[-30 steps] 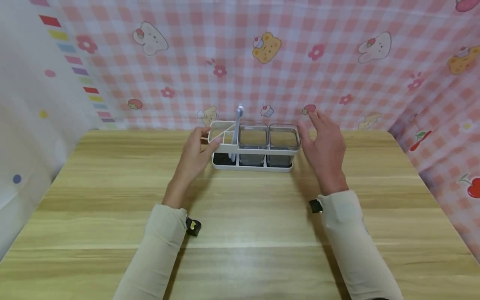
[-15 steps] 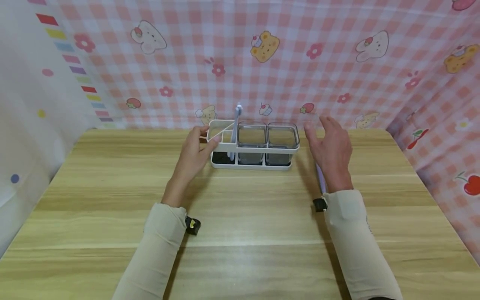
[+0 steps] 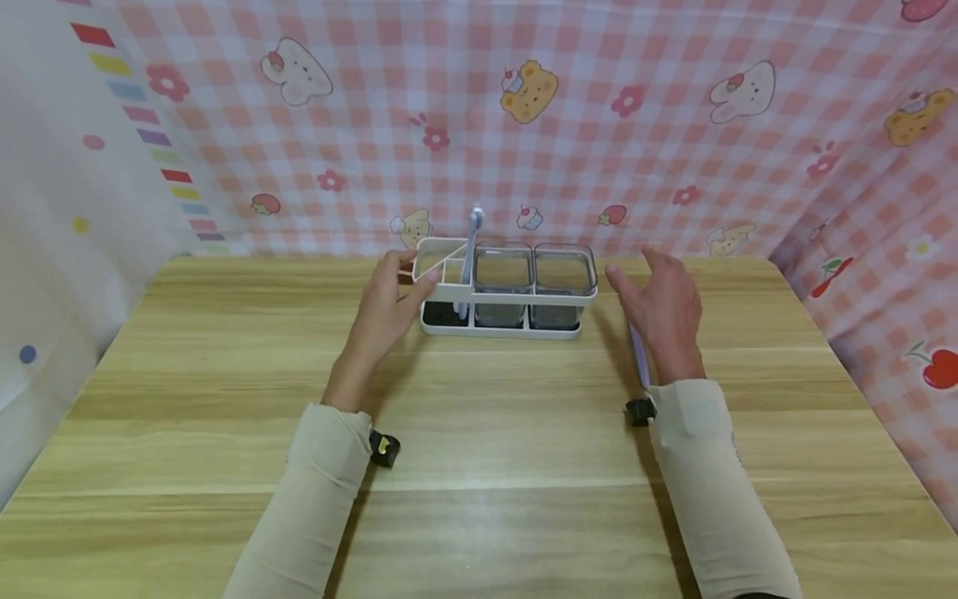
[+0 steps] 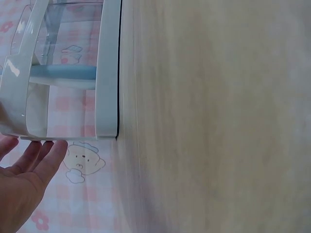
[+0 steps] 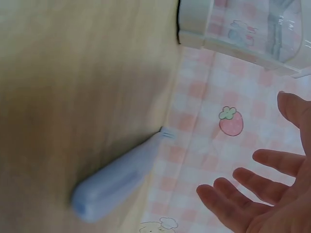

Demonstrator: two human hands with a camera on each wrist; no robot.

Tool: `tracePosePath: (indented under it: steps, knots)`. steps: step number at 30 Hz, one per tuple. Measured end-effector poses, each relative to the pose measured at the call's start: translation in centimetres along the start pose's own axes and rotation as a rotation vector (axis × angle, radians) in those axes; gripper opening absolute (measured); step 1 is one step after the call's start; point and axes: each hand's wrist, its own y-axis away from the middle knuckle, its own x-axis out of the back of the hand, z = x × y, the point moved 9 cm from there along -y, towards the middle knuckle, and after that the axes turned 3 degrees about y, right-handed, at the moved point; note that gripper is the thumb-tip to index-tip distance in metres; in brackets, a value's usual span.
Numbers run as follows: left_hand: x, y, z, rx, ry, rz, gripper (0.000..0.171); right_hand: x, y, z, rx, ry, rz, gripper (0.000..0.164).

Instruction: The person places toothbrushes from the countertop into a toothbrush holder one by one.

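Note:
A white toothbrush holder (image 3: pixel 503 297) stands on the table with a light-blue toothbrush (image 3: pixel 470 258) upright in its left part. Two clear square cups (image 3: pixel 565 270) fill its middle and right slots. My left hand (image 3: pixel 382 320) grips the holder's left end, thumb over the front rim and fingers at the side; those fingers (image 4: pixel 51 162) reach the end wall in the left wrist view. My right hand (image 3: pixel 666 312) hovers right of the holder, fingers spread and holding nothing. Below it lies a lavender, tapered, handle-like thing (image 5: pixel 116 182), partly hidden by the hand in the head view.
The wooden table (image 3: pixel 479 466) runs up to a pink checked cloth (image 3: pixel 374 125) close behind the holder. More cloth hangs at the left and right sides. Each wrist bears a small black camera mount.
My right hand has moved right, away from the holder's right end, and the lavender thing now shows below it. Its raised fingers have dropped slightly. My left hand and the holder stay in place.

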Motion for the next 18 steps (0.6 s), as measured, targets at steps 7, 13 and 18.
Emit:
tracePosePath:
  steps: [7,13,18]
  knots:
    - [0.0,0.1,0.0,0.007,-0.004,-0.008,0.051,-1.0,0.0,0.9,-0.011,0.061,-0.065,0.073]
    - [0.0,0.1,0.1,0.007,0.003,-0.01,0.05,-1.8,-0.2,1.2,-0.003,0.096,-0.13,0.071]
    - [-0.1,0.0,0.1,0.003,0.006,-0.006,0.05,-2.4,-0.3,1.9,-0.011,0.099,-0.221,0.069]
